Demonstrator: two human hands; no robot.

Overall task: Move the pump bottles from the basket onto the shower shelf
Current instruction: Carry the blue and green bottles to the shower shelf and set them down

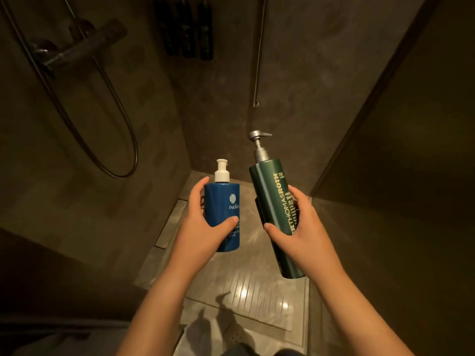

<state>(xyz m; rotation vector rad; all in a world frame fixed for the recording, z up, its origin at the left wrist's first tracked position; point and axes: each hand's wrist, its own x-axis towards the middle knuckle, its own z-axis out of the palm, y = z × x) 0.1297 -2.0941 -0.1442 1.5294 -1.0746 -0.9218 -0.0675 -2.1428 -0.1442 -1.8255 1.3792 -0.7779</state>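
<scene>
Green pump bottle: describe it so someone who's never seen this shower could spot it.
Above the shower floor, two bottles are held side by side. The green pump bottle is in the right hand. Taller than the blue bottle, it has a silver pump, not white.

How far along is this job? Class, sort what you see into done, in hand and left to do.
Done: both bottles look picked up; no basket shows in view. In hand: the left hand grips the blue pump bottle, the right hand grips the green pump bottle, both held above the shower floor. Left: neither stands on a shelf yet, so both placements remain.
</scene>
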